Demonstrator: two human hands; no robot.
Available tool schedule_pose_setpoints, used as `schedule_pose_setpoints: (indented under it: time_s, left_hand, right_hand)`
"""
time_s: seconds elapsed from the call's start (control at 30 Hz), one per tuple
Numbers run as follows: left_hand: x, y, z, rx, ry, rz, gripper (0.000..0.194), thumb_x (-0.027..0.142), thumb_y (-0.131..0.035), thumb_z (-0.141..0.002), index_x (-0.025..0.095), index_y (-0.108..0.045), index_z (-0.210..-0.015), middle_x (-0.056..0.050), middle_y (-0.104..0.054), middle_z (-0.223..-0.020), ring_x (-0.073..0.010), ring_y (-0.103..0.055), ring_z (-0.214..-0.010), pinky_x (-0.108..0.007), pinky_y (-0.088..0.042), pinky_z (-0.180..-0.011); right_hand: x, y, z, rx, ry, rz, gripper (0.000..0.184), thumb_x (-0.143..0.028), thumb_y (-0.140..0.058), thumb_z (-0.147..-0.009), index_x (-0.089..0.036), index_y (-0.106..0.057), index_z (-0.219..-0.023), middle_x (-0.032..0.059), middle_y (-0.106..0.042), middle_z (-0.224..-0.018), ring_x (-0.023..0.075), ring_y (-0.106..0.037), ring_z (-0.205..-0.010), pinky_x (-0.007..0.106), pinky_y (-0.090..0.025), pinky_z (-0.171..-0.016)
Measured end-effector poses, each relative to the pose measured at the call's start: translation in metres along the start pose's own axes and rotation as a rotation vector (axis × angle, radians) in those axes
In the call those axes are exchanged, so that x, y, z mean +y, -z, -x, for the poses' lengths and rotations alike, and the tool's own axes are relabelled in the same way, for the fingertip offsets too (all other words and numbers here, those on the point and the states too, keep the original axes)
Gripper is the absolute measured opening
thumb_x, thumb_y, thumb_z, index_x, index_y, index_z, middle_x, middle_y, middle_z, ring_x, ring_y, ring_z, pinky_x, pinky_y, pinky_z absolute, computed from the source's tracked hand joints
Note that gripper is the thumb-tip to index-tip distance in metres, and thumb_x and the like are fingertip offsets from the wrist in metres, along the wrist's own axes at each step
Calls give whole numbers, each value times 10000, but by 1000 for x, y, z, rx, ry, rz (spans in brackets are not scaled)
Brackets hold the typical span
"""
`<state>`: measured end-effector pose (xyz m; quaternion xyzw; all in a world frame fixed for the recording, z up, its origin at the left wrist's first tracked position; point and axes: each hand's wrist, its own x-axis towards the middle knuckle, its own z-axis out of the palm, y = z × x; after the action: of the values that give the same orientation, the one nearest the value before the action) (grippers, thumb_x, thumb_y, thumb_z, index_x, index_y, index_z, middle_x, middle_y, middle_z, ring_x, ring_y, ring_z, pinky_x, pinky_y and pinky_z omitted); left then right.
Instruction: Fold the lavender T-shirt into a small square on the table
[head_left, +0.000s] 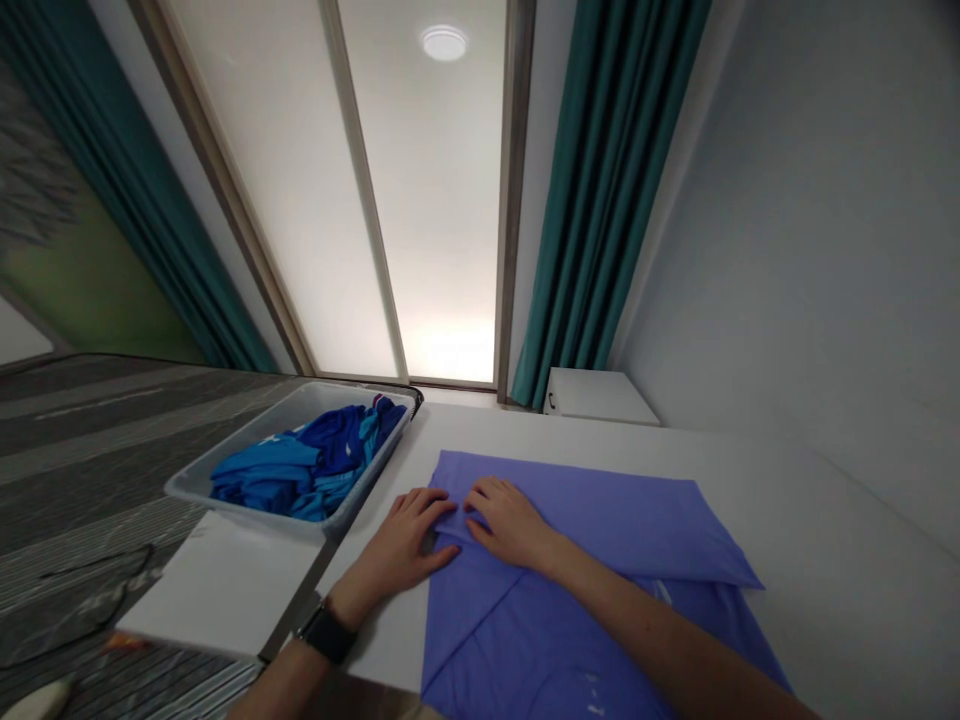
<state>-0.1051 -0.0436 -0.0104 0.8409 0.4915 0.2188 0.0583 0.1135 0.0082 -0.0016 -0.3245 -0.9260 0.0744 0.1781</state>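
A purple garment (622, 520) lies on the white table (720, 455), its upper part folded over in a broad band. It looks like a thin shirt with small white marks near the bottom. At the garment's left edge rests my left hand (405, 545), fingers bent and thumb held apart, with a dark watch on the wrist. Just right of it, my right hand (510, 522) lies palm down on the folded band, thumb and fingers apart. Both hands touch the fabric; their fingertips are partly hard to make out.
Left of the table, a clear plastic bin (191, 487) holds crumpled blue clothes (300, 460). Beneath it is a white board-like surface (225, 580). A white cabinet (600, 395) stands beyond the table, near teal curtains (611, 190) and frosted sliding doors (442, 210). A wall rises at right.
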Motion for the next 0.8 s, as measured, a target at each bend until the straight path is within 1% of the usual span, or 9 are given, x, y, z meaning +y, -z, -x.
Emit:
schedule_pose_setpoints:
  time_s: [0.13, 0.2, 0.3, 0.37, 0.4, 0.5, 0.6, 0.7, 0.8]
  left_hand:
    - [1, 2, 0, -3, 8, 72, 452, 420, -679, -824, 242, -613, -1234, -107, -593, -1278, -296, -529, -1181, -439, -416, -998]
    - [-1, 5, -1, 30, 50, 157, 395, 433, -594, -888, 229, -617, -1226, -112, -613, -1243, -283, -540, -1169, -431, -421, -999]
    - [-9, 6, -8, 164, 190, 277, 337, 388, -449, -959, 189, -636, -1157, -122, -646, -1156, -258, -579, -1106, -408, -441, -982]
    - [-18, 6, -18, 233, 292, 296, 328, 361, -449, -944, 161, -644, -1114, -126, -661, -1102, -250, -606, -1039, -387, -465, -930]
    - [-23, 5, -25, 245, 337, 295, 325, 348, -460, -929, 151, -646, -1109, -122, -671, -1067, -244, -621, -988, -371, -479, -884]
    - [-37, 1, -47, 217, 422, 337, 323, 299, -444, -905, 142, -651, -1099, -78, -693, -885, -209, -635, -789, -314, -479, -717]
    - [-47, -3, -64, 219, 474, 381, 310, 249, -414, -889, 140, -669, -1027, -55, -682, -767, -194, -628, -709, -291, -450, -658]
    - [-54, -7, -67, 254, 503, 404, 283, 235, -425, -870, 142, -676, -963, -48, -677, -725, -192, -626, -684, -288, -439, -654]
    - [-58, -10, -63, 259, 472, 411, 279, 250, -425, -870, 144, -670, -950, -38, -664, -698, -188, -615, -657, -283, -427, -634]
  right_hand:
    - [-1, -10, 3, 45, -4, -10, 152, -244, -633, -890, -198, -613, -1034, 68, -606, -1055, 215, -527, -1039, 363, -385, -939]
    - [-1, -11, 5, 52, -8, -11, 160, -236, -628, -891, -196, -612, -1045, 70, -609, -1061, 218, -525, -1044, 362, -386, -942]
    - [-3, -9, 6, 44, -15, -11, 147, -219, -619, -891, -195, -615, -1036, 70, -612, -1064, 222, -525, -1041, 361, -389, -938]
    - [-4, -9, 5, 39, -22, -17, 138, -208, -618, -888, -196, -617, -1025, 69, -613, -1061, 222, -526, -1034, 360, -390, -937]
    - [-4, -9, 5, 38, -24, -21, 138, -204, -618, -886, -196, -617, -1024, 68, -613, -1062, 222, -526, -1035, 360, -390, -938]
    - [-4, -10, 5, 37, -23, -33, 149, -194, -618, -883, -197, -615, -1032, 69, -612, -1065, 220, -523, -1041, 357, -391, -940]
    - [-3, -11, 5, 32, -22, -39, 144, -180, -606, -884, -196, -612, -1026, 71, -613, -1071, 220, -522, -1045, 358, -393, -940]
    - [-2, -10, 6, 26, -25, -41, 131, -167, -595, -885, -193, -607, -1012, 71, -613, -1072, 217, -522, -1040, 355, -392, -937]
    - [-6, -7, 3, 3, -26, -21, 116, -146, -576, -886, -188, -605, -990, 69, -615, -1061, 212, -524, -1025, 345, -390, -924]
